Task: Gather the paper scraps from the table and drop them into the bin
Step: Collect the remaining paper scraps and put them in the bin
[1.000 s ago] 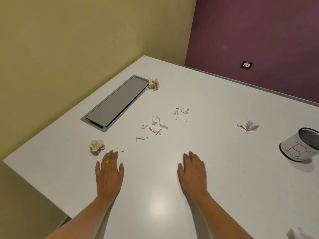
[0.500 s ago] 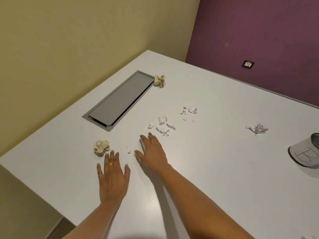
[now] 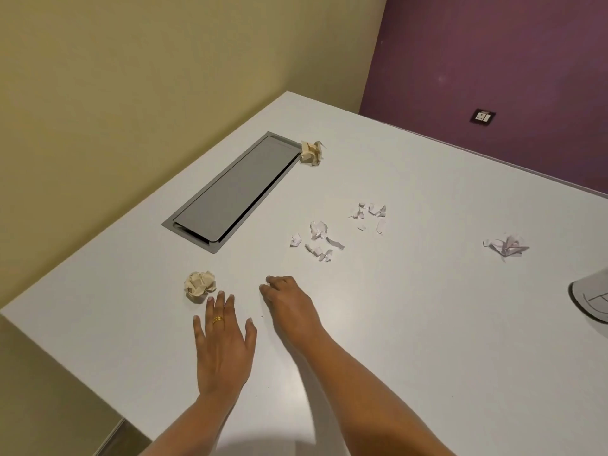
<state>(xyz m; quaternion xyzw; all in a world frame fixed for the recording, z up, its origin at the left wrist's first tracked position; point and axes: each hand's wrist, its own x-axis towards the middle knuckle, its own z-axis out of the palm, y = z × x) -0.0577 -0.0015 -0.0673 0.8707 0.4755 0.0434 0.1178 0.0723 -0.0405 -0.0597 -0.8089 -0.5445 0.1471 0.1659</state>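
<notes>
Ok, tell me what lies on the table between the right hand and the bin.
Nothing visible blocks that path. From the right hand to the bin at the right edge, the table is bare. The crumpled white scrap lies farther back, off the line. The bin is cut off by the frame.

head view, looking forward and down, table close

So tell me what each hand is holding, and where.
Left hand lies flat, holding nothing. Right hand is curled; whether its fingers pinch a scrap can't be told.
</notes>
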